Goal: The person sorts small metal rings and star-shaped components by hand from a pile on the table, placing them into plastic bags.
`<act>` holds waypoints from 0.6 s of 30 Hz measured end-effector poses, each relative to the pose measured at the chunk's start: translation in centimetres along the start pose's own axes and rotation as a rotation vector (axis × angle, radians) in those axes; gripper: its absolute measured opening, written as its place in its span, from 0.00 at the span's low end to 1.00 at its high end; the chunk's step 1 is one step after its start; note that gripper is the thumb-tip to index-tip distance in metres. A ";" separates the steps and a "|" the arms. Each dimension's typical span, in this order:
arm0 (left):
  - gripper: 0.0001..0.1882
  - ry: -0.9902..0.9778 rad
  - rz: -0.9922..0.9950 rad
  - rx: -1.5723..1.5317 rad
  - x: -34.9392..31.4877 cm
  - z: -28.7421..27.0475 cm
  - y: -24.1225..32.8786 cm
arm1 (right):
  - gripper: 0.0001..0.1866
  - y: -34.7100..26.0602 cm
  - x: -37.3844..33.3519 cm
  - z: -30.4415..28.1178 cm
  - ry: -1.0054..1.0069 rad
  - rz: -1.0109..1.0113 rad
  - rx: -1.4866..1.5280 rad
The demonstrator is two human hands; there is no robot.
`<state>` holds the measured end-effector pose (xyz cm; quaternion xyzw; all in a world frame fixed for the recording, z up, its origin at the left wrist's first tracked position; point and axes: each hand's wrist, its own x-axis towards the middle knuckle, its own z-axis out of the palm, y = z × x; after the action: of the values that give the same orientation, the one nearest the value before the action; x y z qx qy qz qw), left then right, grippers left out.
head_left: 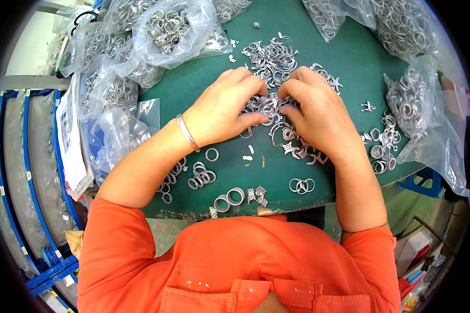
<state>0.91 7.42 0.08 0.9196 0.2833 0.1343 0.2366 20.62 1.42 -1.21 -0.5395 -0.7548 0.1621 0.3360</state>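
Note:
A heap of small silver-coloured metal rings and pieces [266, 107] lies on the green tabletop between my two hands. My left hand [222, 107], with a bangle at its wrist, is curled round the heap's left side, thumb toward me. From the right, my right hand [316, 107] closes on the same pieces, its thumb and bent fingers among them. The fingertips of both hands are partly hidden in the metal. Directly beyond is another pile of silver pieces [272, 58]. Curved and star-shaped pieces [292, 148] lie under and beside my right hand.
Clear plastic bags full of rings stand at the far left [167, 31] and the right [410, 99]. Sorted ring groups lie near the front edge [230, 198], at left [201, 176] and at right [384, 143]. Blue-edged shelving [28, 172] is at the left.

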 end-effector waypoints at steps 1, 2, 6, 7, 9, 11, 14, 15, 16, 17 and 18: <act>0.15 0.056 0.044 -0.020 0.0 0.1 -0.4 | 0.07 0.0 0.0 -0.1 0.004 0.013 0.001; 0.14 0.047 -0.016 -0.066 0.0 -0.1 -0.4 | 0.07 0.1 0.1 -0.2 0.008 0.053 0.021; 0.08 0.077 -0.181 -0.227 0.2 -0.7 -0.1 | 0.05 0.4 0.4 -0.6 0.079 0.134 0.057; 0.09 0.100 -0.205 -0.239 0.3 -0.8 0.1 | 0.04 0.5 0.4 -0.6 0.109 0.132 0.054; 0.11 0.120 -0.158 -0.224 0.6 -1.2 0.7 | 0.04 0.4 0.4 -0.7 0.090 0.063 0.092; 0.13 0.087 0.024 -0.122 0.4 -0.4 0.4 | 0.04 0.1 0.3 -0.6 0.045 -0.002 0.120; 0.13 0.062 0.095 -0.015 0.5 0.7 0.5 | 0.05 -0.5 0.1 -0.3 -0.013 -0.046 0.103; 0.13 0.075 0.096 0.004 0.5 0.8 0.4 | 0.06 -0.4 0.0 -0.2 0.001 -0.037 0.072; 0.12 0.088 0.097 0.023 0.5 0.9 0.3 | 0.07 -0.3 0.0 -0.2 0.014 -0.028 0.041; 0.09 0.109 0.094 0.011 0.5 1.0 0.0 | 0.08 -0.2 0.1 -0.2 0.035 -0.017 0.051; 0.08 0.136 0.010 -0.096 0.5 0.9 0.0 | 0.09 0.0 0.1 -0.2 0.057 -0.006 0.062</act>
<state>1.66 7.41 -0.59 0.8975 0.2873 0.2110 0.2597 20.76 1.52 -1.00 -0.5311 -0.7410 0.1692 0.3745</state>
